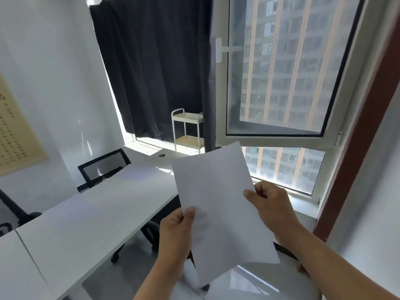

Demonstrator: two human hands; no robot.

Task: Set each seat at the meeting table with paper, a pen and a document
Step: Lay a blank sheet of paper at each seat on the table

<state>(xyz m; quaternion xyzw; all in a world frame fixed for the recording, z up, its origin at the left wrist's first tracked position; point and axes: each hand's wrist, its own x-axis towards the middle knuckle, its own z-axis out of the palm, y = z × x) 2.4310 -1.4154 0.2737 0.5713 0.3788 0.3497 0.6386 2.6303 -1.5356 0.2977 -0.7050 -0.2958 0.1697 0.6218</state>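
A person is holding white paper (218, 204) up in both hands beside a long white meeting table (91, 213), the sheets hanging in the air at about five o'clock from the middle of the view, well off the tabletop. The left hand (177, 226) is pinching the lower left edge, thumb on the face of the paper; the right hand (270, 204) is gripping the right edge, thumb on top and fingers curled behind. A second edge is showing low on the stack, so at least two sheets seem to be in hand, though the exact count cannot be told from here.

The step in hand appears to be dealing out paper, likely peeling one sheet from the rest. The next move is calling for one hand to slide a single sheet free and lay it flat before a seat, square to the table's edge.

By count: one sheet (138, 173) is lying on the far end of the table at about ten o'clock, in front of one black mesh chair (104, 167); part of another chair base (149, 232) is showing under the table. No pen and no document are showing anywhere.

Beyond, a dark curtain (155, 68) is hanging at twelve o'clock, a small white cart (187, 131) is standing below it, and an open window (281, 68) is filling one to two o'clock.
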